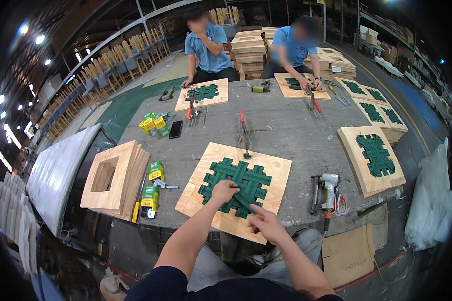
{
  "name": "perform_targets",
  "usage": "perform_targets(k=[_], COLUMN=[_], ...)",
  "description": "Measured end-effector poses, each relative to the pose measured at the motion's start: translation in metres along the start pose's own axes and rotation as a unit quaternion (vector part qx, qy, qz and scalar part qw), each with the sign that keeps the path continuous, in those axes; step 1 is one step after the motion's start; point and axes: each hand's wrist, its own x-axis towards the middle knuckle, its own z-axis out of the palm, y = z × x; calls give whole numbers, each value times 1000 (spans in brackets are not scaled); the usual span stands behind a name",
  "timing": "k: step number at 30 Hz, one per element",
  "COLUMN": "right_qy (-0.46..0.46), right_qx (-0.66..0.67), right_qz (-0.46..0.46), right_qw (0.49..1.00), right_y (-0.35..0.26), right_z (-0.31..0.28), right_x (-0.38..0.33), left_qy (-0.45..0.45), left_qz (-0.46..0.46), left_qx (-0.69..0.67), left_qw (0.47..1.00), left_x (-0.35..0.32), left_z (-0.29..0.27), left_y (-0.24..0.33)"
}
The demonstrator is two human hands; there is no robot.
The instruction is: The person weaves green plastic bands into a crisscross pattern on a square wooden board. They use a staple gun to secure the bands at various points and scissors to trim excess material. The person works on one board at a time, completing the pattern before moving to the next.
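Green woven webbing strip (244,199) over square pale-wood panel (281,170); long axis roughly 10-to-4 o'clock. Left hand (225,192), fingers bunched, at 10 o'clock end; right hand (267,223) nearest 4 o'clock end, index extended. Grips: cannot tell.
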Motion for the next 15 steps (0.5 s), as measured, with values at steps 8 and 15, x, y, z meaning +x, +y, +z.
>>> perform_targets(k=[8,15], right_qy=[-4,32], right_qx=[155,-88], right_qz=[120,122], right_qw=[981,988], right_y=[4,3], right_z=[31,51], right_x=[109,112], left_qy=[24,-48], left_qz=[83,60], left_qx=[10,12], left_qw=[996,997], left_x=[5,6], left_z=[9,-9], left_y=[1,-11])
